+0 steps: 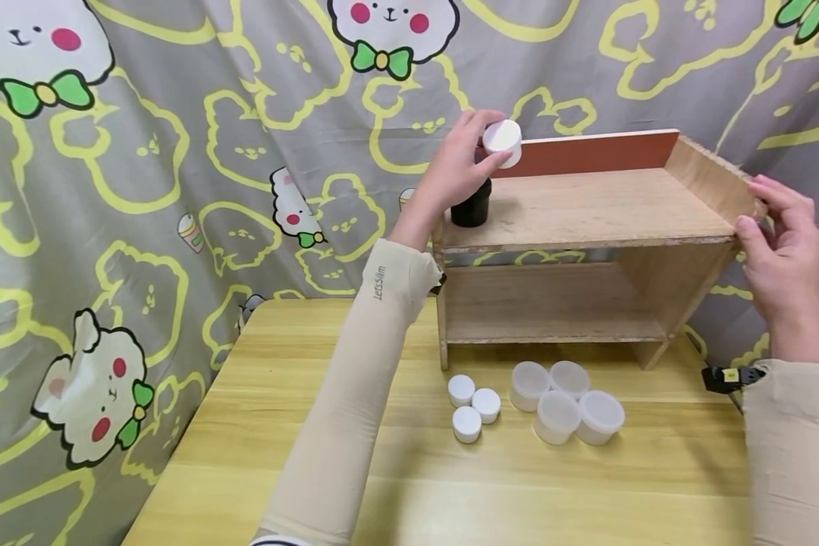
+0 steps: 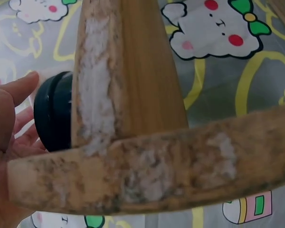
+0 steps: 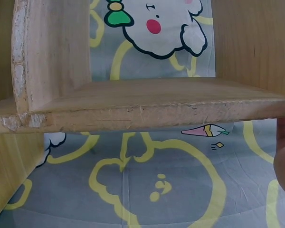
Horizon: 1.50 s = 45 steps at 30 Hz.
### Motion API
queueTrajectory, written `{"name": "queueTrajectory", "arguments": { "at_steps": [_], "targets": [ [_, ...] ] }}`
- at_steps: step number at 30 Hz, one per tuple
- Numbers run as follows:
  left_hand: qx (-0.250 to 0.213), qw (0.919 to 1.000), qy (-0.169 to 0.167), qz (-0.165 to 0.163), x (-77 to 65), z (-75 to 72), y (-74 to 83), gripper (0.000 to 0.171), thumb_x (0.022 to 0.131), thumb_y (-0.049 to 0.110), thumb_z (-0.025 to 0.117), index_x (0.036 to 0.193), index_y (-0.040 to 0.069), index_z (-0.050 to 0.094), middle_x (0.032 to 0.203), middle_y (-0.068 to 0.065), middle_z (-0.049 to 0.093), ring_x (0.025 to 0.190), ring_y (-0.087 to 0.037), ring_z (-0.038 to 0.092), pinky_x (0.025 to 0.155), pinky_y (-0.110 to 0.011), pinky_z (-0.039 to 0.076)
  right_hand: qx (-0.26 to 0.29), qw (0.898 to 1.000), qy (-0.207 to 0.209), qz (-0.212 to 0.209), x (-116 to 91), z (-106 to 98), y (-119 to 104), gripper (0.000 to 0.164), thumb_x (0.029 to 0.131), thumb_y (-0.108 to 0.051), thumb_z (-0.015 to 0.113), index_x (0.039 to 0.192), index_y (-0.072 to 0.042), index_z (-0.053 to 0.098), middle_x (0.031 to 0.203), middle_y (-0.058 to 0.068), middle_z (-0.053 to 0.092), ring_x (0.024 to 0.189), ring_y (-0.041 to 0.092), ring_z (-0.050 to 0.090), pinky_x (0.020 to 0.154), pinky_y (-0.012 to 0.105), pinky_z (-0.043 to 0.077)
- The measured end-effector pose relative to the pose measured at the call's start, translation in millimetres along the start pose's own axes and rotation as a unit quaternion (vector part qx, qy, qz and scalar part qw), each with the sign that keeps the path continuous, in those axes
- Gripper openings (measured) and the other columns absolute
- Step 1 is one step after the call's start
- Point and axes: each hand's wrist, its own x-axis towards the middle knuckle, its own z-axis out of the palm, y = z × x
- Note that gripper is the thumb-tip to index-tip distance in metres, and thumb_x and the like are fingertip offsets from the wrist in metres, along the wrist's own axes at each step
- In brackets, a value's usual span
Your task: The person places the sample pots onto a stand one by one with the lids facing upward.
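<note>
Left hand (image 1: 453, 163) pinches a white jar (image 1: 502, 142) between thumb and fingers, spread only as wide as the jar, while the right hand (image 1: 785, 243), well apart from it, grips the end panel (image 1: 713, 176) of the shelf (image 1: 587, 208), thumb at the front edge. Just below the left hand, a black jar (image 1: 471, 208) stands on the shelf top. Lower down, between the two hands, three small jars (image 1: 486, 405) and four clear tubs (image 1: 558, 415) sit clustered on the table (image 1: 259, 425).
</note>
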Motion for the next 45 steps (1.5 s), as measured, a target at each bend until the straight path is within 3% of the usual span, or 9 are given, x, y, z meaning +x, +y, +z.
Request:
{"name": "queueTrajectory", "arguments": {
  "at_steps": [10, 19, 31, 36, 45],
  "targets": [
    [0.024, 0.9994, -0.013, -0.022, 3.0, 4.9, -15.9, 0.051, 0.099, 0.025, 0.071, 0.145, 0.012, 0.057, 0.137, -0.005, 0.059, 0.113, -0.015, 0.059, 0.098, -0.018, 0.048, -0.016, 1.000, -0.007, 0.000, -7, 0, 4, 0.049, 0.102, 0.004, 0.048, 0.146, -0.018, 0.057, 0.153, -0.012, 0.043, 0.146, 0.011, 0.041, 0.126, 0.028, 0.025],
    [0.098, 0.9910, -0.076, -0.051, 7.8, 7.4, -12.8, 0.050, 0.102, 0.033, 0.064, 0.149, 0.019, 0.055, 0.147, 0.000, 0.057, 0.130, -0.014, 0.050, 0.107, -0.026, 0.040, -0.017, 1.000, -0.001, 0.003, -5, -3, 5, 0.048, 0.103, 0.004, 0.049, 0.145, -0.018, 0.058, 0.153, -0.010, 0.043, 0.145, 0.010, 0.042, 0.125, 0.025, 0.027],
    [0.051, 0.9915, -0.101, -0.065, 12.6, 3.1, -11.4, 0.048, 0.102, 0.030, 0.066, 0.146, 0.015, 0.055, 0.141, -0.001, 0.060, 0.123, -0.012, 0.056, 0.102, -0.024, 0.043, 0.007, 1.000, 0.004, -0.018, 1, -3, 2, 0.049, 0.100, 0.009, 0.050, 0.143, -0.011, 0.059, 0.152, -0.006, 0.045, 0.144, 0.014, 0.045, 0.122, 0.022, 0.031],
    [0.048, 0.9904, -0.107, -0.074, 15.3, 3.7, -12.1, 0.045, 0.101, 0.031, 0.066, 0.143, 0.016, 0.057, 0.136, -0.001, 0.062, 0.119, -0.012, 0.056, 0.099, -0.025, 0.044, 0.008, 1.000, 0.003, -0.018, 3, -3, 3, 0.048, 0.100, 0.008, 0.051, 0.143, -0.011, 0.059, 0.152, -0.006, 0.045, 0.144, 0.014, 0.045, 0.123, 0.024, 0.030],
    [0.057, 0.9879, -0.120, -0.080, 15.0, 2.0, -12.8, 0.045, 0.102, 0.033, 0.065, 0.144, 0.020, 0.058, 0.140, 0.002, 0.061, 0.128, -0.013, 0.048, 0.102, -0.026, 0.042, -0.004, 1.000, -0.002, -0.013, 2, -3, 3, 0.049, 0.101, 0.007, 0.050, 0.144, -0.013, 0.059, 0.152, -0.008, 0.043, 0.144, 0.012, 0.044, 0.123, 0.023, 0.029]
  ]
}}
